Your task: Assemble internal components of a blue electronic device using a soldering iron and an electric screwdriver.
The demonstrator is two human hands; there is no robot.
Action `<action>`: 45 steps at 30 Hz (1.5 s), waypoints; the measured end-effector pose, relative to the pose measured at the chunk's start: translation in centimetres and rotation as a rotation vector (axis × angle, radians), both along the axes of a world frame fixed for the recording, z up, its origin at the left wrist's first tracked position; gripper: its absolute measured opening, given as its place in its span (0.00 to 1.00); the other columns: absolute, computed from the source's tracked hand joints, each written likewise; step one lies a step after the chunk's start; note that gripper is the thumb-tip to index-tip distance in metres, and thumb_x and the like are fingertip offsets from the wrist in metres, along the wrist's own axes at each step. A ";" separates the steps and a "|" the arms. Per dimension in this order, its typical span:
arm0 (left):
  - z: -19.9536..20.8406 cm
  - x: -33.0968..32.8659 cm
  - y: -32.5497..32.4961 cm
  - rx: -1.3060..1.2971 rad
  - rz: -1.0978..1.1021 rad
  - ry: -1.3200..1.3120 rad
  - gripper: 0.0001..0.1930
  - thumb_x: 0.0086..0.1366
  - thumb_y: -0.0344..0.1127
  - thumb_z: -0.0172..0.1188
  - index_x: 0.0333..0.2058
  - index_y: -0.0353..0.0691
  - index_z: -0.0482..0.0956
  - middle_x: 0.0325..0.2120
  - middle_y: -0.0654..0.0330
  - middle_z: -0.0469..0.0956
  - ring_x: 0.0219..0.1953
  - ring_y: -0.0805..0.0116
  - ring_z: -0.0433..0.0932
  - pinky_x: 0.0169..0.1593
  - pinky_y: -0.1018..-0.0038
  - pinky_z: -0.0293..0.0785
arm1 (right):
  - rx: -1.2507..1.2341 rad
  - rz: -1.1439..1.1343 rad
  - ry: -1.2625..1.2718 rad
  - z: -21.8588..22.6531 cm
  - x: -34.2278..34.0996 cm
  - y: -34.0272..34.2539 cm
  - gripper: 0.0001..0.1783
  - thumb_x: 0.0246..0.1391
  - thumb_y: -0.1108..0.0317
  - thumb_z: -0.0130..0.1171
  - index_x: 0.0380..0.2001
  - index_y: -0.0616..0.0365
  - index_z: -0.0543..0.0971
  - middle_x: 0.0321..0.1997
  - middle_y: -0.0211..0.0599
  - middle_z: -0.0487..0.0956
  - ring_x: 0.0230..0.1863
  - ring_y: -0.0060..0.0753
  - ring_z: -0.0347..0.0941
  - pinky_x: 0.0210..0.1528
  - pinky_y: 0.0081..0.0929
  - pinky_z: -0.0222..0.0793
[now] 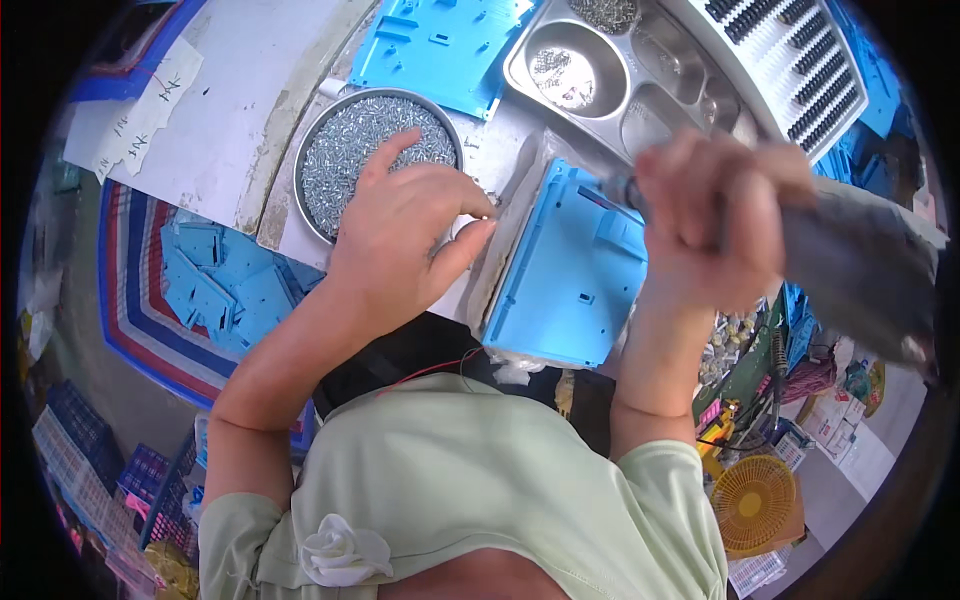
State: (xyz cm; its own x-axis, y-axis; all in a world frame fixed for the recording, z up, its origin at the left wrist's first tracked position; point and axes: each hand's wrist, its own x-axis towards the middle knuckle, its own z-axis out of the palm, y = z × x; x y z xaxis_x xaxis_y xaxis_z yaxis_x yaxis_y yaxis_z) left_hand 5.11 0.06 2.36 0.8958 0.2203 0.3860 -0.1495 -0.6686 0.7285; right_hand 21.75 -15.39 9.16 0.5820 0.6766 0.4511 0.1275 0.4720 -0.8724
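Note:
My left hand (405, 225) is over the near right side of a round metal bowl (303, 190) heaped with small silvery screws (340, 140). Its thumb and index finger come together in a pinch, with another finger stretched out over the screws; anything between the fingertips is too small to make out. My right hand (715, 215), smeared by motion, is wrapped round a dark electric screwdriver (850, 260). The screwdriver's front end points left, over the upper part of a light-blue plastic panel (560, 280). That panel lies in front of me on a plastic-wrapped support.
Another blue panel (430, 45) lies behind the bowl. A metal tray with compartments (640, 75) stands at the back, beside a white rack of black parts (790, 60). Blue pieces (225, 290) fill a striped bag at left. A yellow fan (755, 505) is at lower right.

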 end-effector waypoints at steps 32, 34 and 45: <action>-1.4 -2.8 4.1 0.403 0.225 0.128 0.07 0.58 0.38 0.70 0.34 0.46 0.84 0.44 0.62 0.79 0.54 0.61 0.75 0.68 0.47 0.52 | -0.127 0.099 0.039 2.0 -7.5 -2.1 0.14 0.66 0.57 0.57 0.41 0.54 0.68 0.18 0.24 0.69 0.19 0.24 0.65 0.27 0.29 0.63; -1.9 -3.2 4.3 0.456 0.251 0.158 0.06 0.59 0.39 0.69 0.33 0.47 0.84 0.44 0.63 0.79 0.54 0.61 0.74 0.67 0.45 0.52 | -0.165 0.047 0.080 1.7 -8.4 -1.8 0.15 0.62 0.61 0.63 0.39 0.56 0.68 0.19 0.28 0.70 0.20 0.26 0.67 0.27 0.29 0.65; -3.3 -2.2 5.9 0.547 0.308 0.096 0.04 0.59 0.40 0.68 0.29 0.49 0.84 0.31 0.71 0.80 0.41 0.65 0.76 0.52 0.55 0.60 | -0.199 0.088 -0.064 -1.2 -8.0 -1.8 0.15 0.52 0.75 0.71 0.32 0.59 0.71 0.26 0.37 0.78 0.23 0.28 0.74 0.27 0.24 0.69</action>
